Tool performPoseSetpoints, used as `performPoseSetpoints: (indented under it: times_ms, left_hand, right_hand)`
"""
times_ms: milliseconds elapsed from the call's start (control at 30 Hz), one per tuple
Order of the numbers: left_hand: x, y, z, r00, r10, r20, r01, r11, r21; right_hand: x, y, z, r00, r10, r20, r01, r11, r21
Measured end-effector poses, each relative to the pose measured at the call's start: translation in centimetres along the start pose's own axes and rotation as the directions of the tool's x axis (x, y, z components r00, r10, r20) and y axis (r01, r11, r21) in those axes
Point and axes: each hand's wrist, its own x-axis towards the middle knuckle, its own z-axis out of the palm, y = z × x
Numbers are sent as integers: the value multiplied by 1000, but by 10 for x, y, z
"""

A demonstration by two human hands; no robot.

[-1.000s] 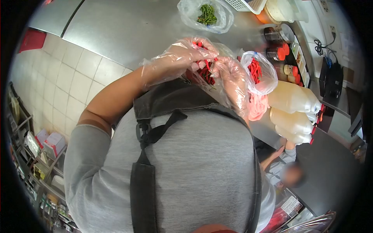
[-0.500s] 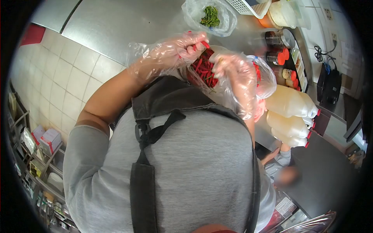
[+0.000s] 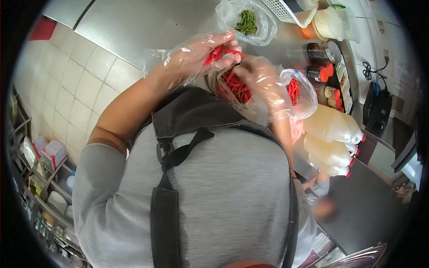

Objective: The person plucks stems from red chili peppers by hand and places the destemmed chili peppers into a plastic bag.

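Note:
My left hand (image 3: 216,53), in a clear plastic glove, is closed around several red chillies (image 3: 216,54), palm turned up. Just below it is a clear plastic bag (image 3: 250,109) full of red chillies (image 3: 237,87), close against the black apron. My right hand (image 3: 266,82), gloved the same way, is over the bag's upper edge. Its fingers curl down at the chillies and are slightly blurred; what they pinch is hidden. Right of that hand is a second clear bag (image 3: 308,96) with red chillies (image 3: 293,91) in it.
A plastic bag of green chillies (image 3: 246,22) lies on the steel counter (image 3: 134,27) beside a white basket (image 3: 290,11). Jars (image 3: 319,70) and large jugs (image 3: 333,123) line the right side. Another person (image 3: 317,192) is at lower right. Shelves (image 3: 49,187) stand at left.
My left hand has turned its palm up, showing the red chillies in it. My right hand has moved slightly left, its fingers now lower at the bag's chillies.

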Motion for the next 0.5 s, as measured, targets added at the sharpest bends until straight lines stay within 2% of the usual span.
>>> performPoseSetpoints:
  times_ms: [33,67,133,200,267,300,333,400,467,500]
  left_hand:
    - [0,-1,-1,1000,1,11,-2,998,60]
    - [0,-3,-1,1000,-7,8,6,998,62]
    - [-1,-3,1,998,13,56,-17,997,71]
    - [-5,-1,1,999,13,32,-16,995,97]
    - [-6,-2,6,1000,3,23,-6,993,119]
    - [-6,-4,10,1000,10,-9,-9,989,150]
    - [-6,-6,12,999,19,-42,-11,984,179]
    - [-1,-12,6,1000,-9,-7,10,970,243]
    - [0,-17,10,999,-35,25,25,951,309]
    - [-3,-20,21,996,-63,-68,85,920,384]
  right_hand:
    - [-3,-2,12,994,-105,-22,105,994,-21]
    - [-8,6,28,995,-99,-23,99,995,-15]
    - [-13,20,56,966,74,-248,-22,979,205]
    - [-26,25,55,959,138,-247,-64,957,284]
    - [-37,30,50,936,344,-79,-219,741,635]
    - [-43,16,32,917,399,9,-298,671,679]
    - [-49,19,30,915,405,4,-299,670,680]
    - [-60,20,28,908,399,-128,-84,472,878]
    - [-72,14,19,891,422,-171,-70,499,864]
    - [-75,12,17,884,411,-223,-16,504,864]
